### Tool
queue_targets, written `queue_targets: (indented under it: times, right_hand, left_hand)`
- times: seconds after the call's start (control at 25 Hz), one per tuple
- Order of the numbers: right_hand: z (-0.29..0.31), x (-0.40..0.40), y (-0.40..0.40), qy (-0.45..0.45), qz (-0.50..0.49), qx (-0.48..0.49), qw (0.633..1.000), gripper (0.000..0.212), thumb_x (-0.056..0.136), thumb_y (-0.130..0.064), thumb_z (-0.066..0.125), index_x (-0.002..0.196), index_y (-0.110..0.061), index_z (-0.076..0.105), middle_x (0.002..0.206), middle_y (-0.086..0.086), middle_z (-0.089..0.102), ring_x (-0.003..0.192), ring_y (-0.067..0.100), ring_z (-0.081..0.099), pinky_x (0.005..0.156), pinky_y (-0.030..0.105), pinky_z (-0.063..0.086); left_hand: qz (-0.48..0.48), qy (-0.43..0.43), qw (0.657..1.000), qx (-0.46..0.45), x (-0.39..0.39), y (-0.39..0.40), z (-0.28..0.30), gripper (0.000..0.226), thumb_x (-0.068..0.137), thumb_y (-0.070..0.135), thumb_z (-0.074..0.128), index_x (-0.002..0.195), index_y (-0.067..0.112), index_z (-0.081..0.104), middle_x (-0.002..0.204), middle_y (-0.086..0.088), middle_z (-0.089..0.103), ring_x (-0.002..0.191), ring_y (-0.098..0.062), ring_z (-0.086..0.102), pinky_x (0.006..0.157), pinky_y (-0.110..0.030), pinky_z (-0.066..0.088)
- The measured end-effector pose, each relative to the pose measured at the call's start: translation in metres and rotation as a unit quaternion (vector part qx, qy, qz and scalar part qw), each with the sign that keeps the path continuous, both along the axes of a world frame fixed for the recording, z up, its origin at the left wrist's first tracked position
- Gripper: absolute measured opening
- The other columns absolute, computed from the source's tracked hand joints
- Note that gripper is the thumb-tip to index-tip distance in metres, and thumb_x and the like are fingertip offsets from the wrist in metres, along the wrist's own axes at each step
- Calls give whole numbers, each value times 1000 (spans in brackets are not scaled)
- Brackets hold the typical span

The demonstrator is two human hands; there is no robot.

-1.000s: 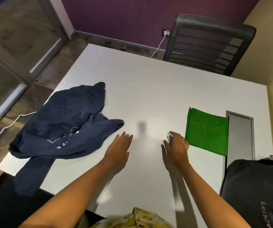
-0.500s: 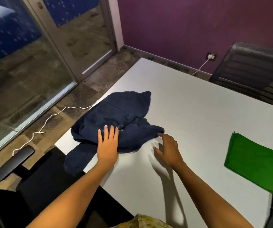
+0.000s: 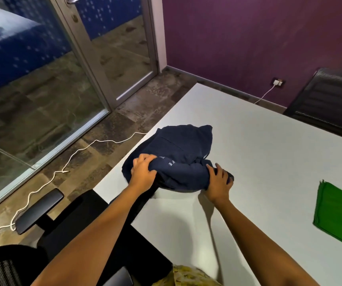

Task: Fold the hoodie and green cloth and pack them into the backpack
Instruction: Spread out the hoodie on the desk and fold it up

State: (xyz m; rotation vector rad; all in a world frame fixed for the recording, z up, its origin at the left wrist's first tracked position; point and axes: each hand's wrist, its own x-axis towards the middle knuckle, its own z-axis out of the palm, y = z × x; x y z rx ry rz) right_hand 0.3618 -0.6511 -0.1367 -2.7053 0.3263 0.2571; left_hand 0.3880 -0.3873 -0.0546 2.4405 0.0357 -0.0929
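At the bottom edge of the frame a scrap of yellow patterned clothing (image 3: 188, 275) is showing, and both bare forearms are reaching up from there over the white table (image 3: 269, 153). At lower left a black office chair (image 3: 42, 213) is standing beside the table's near corner, its armrest pointing toward the floor, where a white cable (image 3: 79, 151) is trailing across the tiles.

In the middle of the frame the left hand (image 3: 143, 172) is gripping a bunched fold of the navy hoodie (image 3: 178, 153), fingers curled over the cloth. Just to its right, the right hand (image 3: 218, 181) is clutching the hoodie's other bunched end, fingers wrapped round the fabric with the thumb spread toward the centre. The hoodie is lying crumpled near the table's left edge, one part hanging over the side.

At the right edge, well apart from the hoodie, the green cloth (image 3: 339, 213) is lying flat on the table.

Farther off, at upper right, a black mesh chair (image 3: 331, 100) is standing against the purple wall (image 3: 248, 38), with a wall socket (image 3: 278, 81) beside it. A glass door (image 3: 112, 48) is filling the upper left.
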Motion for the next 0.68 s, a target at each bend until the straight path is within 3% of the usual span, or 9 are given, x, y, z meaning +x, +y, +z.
queue_targets:
  times: [0.12,0.2,0.28,0.36,0.48,0.56,0.68]
  right_hand:
    - [4,9,-6,-35,-33,4,999,55,88,-26,65,139,-28,46,150,4,40,140,29,33,116,54,18]
    - [16,13,-10,-97,-71,87,989,24,92,-20,54,115,-25,56,118,2,64,118,27,56,112,52,26]
    - [41,14,-15,-156,-123,209,957,9,97,-20,50,104,-21,54,95,2,68,93,27,64,91,41,46]
    - [79,19,-19,-220,-154,306,913,5,99,-20,51,99,-17,55,85,-3,65,79,11,64,70,25,47]
    - [150,42,-30,-339,-158,351,859,20,98,-15,53,79,-21,55,71,-9,55,61,-6,49,60,12,40]
    - [202,58,-41,-395,-143,359,834,30,96,-13,55,70,-27,49,65,-8,48,57,-6,41,57,12,36]
    - [275,69,-62,-463,-105,349,808,25,92,-13,57,73,-28,55,66,-13,51,62,-5,43,60,17,38]
  left_hand:
    - [-10,-40,988,-151,22,-4,28,36,82,7,55,115,20,64,119,-1,55,114,-23,54,104,-30,43]
    - [-3,-58,978,-199,34,-8,53,35,86,-3,55,110,20,63,116,0,53,107,-16,56,91,-9,42]
    - [27,-75,973,-216,48,-9,78,32,89,-7,53,112,13,64,118,-3,49,98,-9,55,77,-1,40]
    - [52,-119,971,-199,62,-5,98,31,89,-7,52,111,9,67,114,-5,43,88,-1,51,76,-1,40]
    - [66,-205,964,-156,79,-1,130,29,85,-3,54,101,14,72,103,-4,36,81,-12,47,78,-11,43]
    - [66,-237,960,-132,87,-3,153,25,87,2,56,102,15,71,101,-2,36,78,-10,44,76,-18,45]
    - [54,-286,947,-135,98,-16,189,20,90,2,54,104,5,68,101,-6,39,82,-9,44,73,-5,39]
